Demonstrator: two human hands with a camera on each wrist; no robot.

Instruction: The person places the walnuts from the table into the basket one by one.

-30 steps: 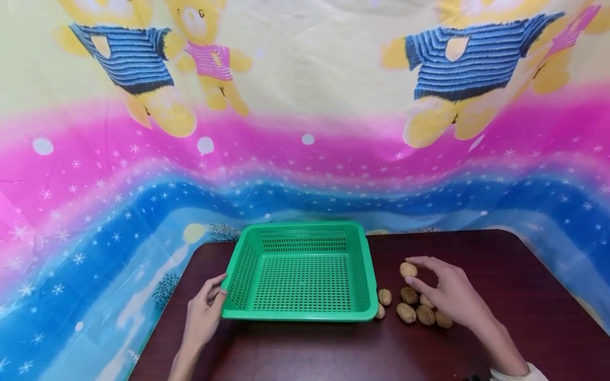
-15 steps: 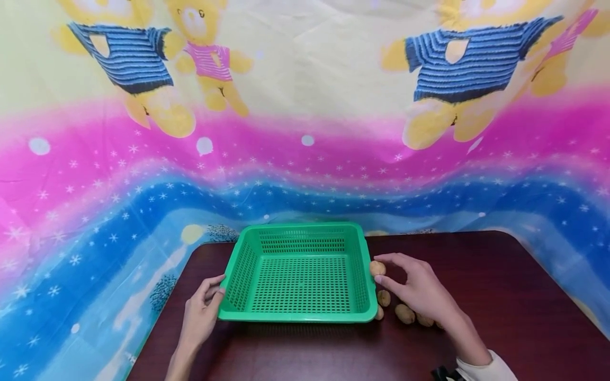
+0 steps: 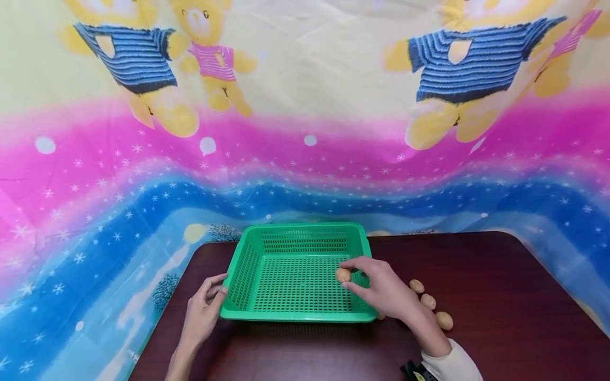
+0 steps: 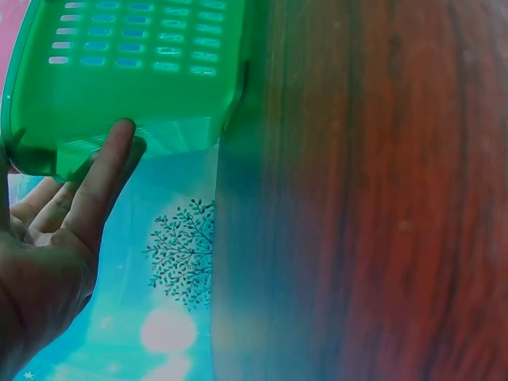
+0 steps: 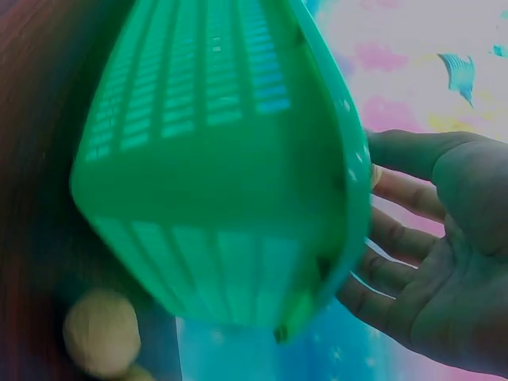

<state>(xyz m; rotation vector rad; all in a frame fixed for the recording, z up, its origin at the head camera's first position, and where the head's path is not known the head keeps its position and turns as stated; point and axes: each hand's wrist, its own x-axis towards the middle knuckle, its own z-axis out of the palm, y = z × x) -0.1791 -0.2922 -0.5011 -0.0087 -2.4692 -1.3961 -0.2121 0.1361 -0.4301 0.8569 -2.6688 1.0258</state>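
A green plastic basket with slotted walls and floor stands on the dark table. My left hand holds its left rim, fingers against the outer wall in the left wrist view. Over the right part of the basket, my right hand pinches a light brown walnut between thumb and fingers. In the right wrist view only a sliver of that walnut shows behind the basket's rim. Several more walnuts lie on the table to the right, partly hidden by my right hand and forearm.
The dark wooden table carries the basket and loose walnuts. One walnut lies close beside the basket's outer wall. Behind the table hangs a cloth backdrop printed with bears and snowflakes.
My right hand has carried the walnut leftward from above the pile, across the basket's right rim and over the inside. My left hand stays at the left rim.
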